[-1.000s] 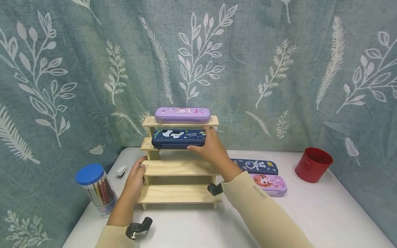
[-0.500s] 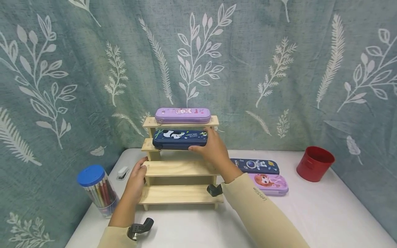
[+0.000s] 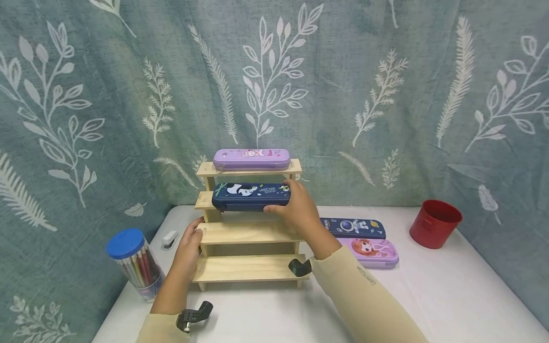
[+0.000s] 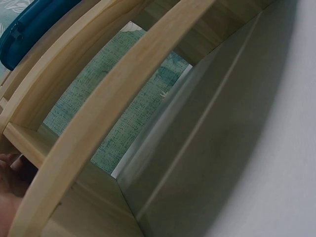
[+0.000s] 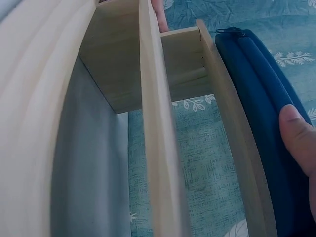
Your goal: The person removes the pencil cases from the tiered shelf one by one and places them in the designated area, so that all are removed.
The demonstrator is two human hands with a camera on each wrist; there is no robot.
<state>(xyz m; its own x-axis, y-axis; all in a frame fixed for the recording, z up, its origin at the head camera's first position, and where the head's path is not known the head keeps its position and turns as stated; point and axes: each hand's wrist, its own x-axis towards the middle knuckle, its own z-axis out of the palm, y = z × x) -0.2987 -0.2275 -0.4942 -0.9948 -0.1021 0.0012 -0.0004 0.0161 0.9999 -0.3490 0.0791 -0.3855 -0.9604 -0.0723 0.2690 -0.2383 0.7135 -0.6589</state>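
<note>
My right hand (image 3: 296, 205) grips the right end of a navy pencil case (image 3: 253, 196) with a panda print, its thumb on the front side. The case is at the second tier from the top of a wooden step shelf (image 3: 244, 269); in the right wrist view its zipper side (image 5: 261, 118) lies along that tier's edge. My left hand (image 3: 187, 245) holds the shelf's left side at the third tier, with its fingers partly hidden behind the wood. On the top tier lies a lilac pencil case (image 3: 252, 159).
Right of the shelf lie a navy astronaut pencil case (image 3: 353, 227) and a pink-lilac pencil case (image 3: 373, 250) with a girl print. A red bucket (image 3: 435, 224) stands farther right. At left are a blue-lidded tub of pencils (image 3: 135, 262) and a small white object (image 3: 170, 239).
The panda pencil case has shifted slightly right and toward me with my right hand, and sits a little lower in the head view. My left hand keeps its place on the shelf.
</note>
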